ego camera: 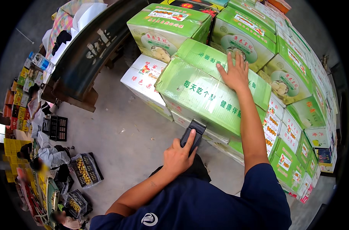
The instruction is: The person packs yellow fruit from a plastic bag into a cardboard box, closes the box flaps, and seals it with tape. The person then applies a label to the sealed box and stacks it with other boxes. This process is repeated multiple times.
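Before me lies a large green cardboard carton (200, 86) with clear tape over its closed top; it bears printed writing. My right hand (236, 70) lies flat on that top, fingers spread, near the carton's far side. In my left hand (180, 156) is a black handheld tool (193, 135), the index finger stretched along its upper face. The tool's front end is at the carton's near side; whether it touches cannot be told. Below and to the left, a white carton (144, 83) sticks out from the stack. Behind stands another green carton (167, 31).
Stacked fruit cartons (289, 72) rise at the right. A dark metal beam (91, 54) curves across the upper left, near a plastic water bottle (42, 61). Fruit-filled crates (85, 169) stand on the concrete floor (125, 149) at left, where people (52, 156) work.
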Motion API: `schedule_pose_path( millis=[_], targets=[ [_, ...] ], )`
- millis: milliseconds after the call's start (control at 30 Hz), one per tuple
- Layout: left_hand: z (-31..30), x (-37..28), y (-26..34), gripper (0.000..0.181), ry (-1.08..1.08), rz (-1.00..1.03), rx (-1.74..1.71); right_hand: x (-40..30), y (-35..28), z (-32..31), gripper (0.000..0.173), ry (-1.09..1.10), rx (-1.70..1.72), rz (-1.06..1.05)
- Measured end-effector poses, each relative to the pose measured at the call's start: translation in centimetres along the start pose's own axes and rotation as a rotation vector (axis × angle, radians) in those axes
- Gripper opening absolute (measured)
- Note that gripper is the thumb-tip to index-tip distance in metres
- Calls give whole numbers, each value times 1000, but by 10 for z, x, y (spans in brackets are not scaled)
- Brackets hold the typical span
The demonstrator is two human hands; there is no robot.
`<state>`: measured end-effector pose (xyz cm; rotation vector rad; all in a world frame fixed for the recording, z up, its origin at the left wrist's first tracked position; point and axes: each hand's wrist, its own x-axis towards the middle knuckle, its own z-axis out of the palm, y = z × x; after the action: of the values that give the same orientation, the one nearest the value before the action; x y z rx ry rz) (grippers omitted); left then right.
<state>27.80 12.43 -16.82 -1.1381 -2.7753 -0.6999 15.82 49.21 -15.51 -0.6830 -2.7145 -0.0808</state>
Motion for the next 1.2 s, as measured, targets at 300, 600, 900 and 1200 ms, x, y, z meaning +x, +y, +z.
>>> schedule_pose_path(
  millis=[300, 600, 900, 1200],
  targets=[
    [69, -9, -31, 78, 196, 22, -91, -116, -79, -68, 104, -170, 146, -412],
    [-9, 40, 2, 56, -193, -9, 84, -156, -98, -72, 107, -117, 124, -341],
    [43, 2, -54, 62, -693, -29, 122, -165, -115, -64, 115, -29, -54, -174],
    [-92, 7, -71, 99, 142, 139, -435, -188, -119, -93, 53, 61, 1191, 184]
  ],
)
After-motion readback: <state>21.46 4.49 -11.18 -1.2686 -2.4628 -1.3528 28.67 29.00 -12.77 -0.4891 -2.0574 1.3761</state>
